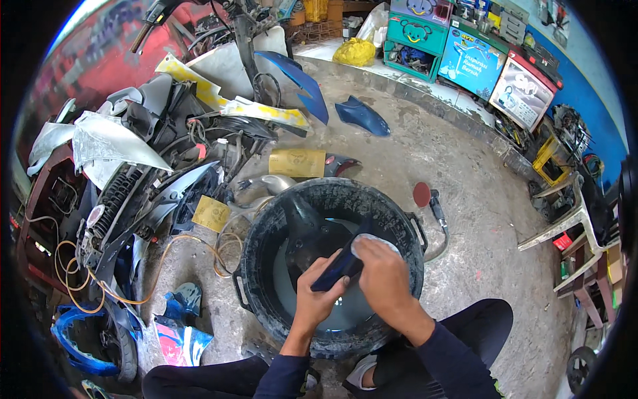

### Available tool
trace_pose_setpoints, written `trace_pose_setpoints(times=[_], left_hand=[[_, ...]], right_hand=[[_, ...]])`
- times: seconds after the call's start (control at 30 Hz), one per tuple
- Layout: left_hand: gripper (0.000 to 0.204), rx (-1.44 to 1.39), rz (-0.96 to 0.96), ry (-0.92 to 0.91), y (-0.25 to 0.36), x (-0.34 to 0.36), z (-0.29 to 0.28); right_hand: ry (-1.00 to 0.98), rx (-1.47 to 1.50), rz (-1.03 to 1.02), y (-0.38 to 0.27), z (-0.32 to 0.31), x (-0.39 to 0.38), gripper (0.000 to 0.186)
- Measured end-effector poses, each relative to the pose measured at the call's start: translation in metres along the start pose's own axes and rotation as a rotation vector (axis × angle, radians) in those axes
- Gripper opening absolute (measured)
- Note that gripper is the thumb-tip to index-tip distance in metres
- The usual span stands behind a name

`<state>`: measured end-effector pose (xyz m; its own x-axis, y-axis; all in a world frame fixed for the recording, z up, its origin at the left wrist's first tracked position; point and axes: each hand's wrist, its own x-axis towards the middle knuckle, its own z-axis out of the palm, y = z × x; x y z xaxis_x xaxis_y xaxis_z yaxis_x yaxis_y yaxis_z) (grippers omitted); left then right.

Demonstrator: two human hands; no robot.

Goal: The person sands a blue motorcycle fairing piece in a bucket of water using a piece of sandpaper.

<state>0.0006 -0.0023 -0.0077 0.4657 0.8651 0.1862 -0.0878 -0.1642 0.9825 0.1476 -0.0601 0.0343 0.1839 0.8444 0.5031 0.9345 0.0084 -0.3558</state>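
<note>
A dark blue motorcycle body panel (340, 268) is held tilted over a round black tub (332, 189) with cloudy water in its bottom. My left hand (318, 296) grips the panel's near end, thumb on one side. My right hand (385, 272) is closed on a thin whitish pad or sheet (376, 241), which it presses against the panel's upper right side. The pad's exact kind is hidden by the fingers. Another dark, curved panel (304, 223) leans inside the tub against its far left wall.
A sander with a red disc (422, 194) lies right of the tub. Yellow-brown sandpaper sheets (297, 163) lie beyond it. Motorcycle parts and fairings (119, 143) are heaped at left, with an orange hose (169, 249). Blue panels (363, 116) lie farther off. A pale chair (565, 213) stands right.
</note>
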Motion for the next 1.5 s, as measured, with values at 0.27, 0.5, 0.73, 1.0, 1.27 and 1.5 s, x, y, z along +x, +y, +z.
trace_pose_setpoints(times=[0.27,0.5,0.73,1.0,1.27,1.5], left_hand=[[0.052,-0.083,0.004,-0.034,-0.005,0.005,-0.011],[0.058,-0.083,-0.023,-0.041,-0.003,0.006,-0.015],[0.053,-0.102,0.01,-0.042,-0.007,0.009,-0.022],[0.054,-0.073,-0.014,-0.069,-0.003,0.01,-0.025],[0.058,-0.225,-0.073,-0.076,-0.016,0.008,-0.03],[0.058,-0.515,-0.289,-0.004,-0.059,0.001,-0.039]], right_hand=[[-0.225,-0.12,0.0,-0.012,-0.018,-0.003,0.062],[-0.18,-0.127,-0.143,-0.019,-0.014,-0.009,0.066],[-0.324,-0.004,-0.25,-0.028,-0.026,-0.008,0.066],[-0.395,0.044,-0.319,-0.025,-0.031,-0.007,0.07],[-0.279,0.287,-0.101,-0.01,-0.017,-0.005,0.053],[-0.442,0.491,0.569,0.059,0.053,-0.023,0.034]])
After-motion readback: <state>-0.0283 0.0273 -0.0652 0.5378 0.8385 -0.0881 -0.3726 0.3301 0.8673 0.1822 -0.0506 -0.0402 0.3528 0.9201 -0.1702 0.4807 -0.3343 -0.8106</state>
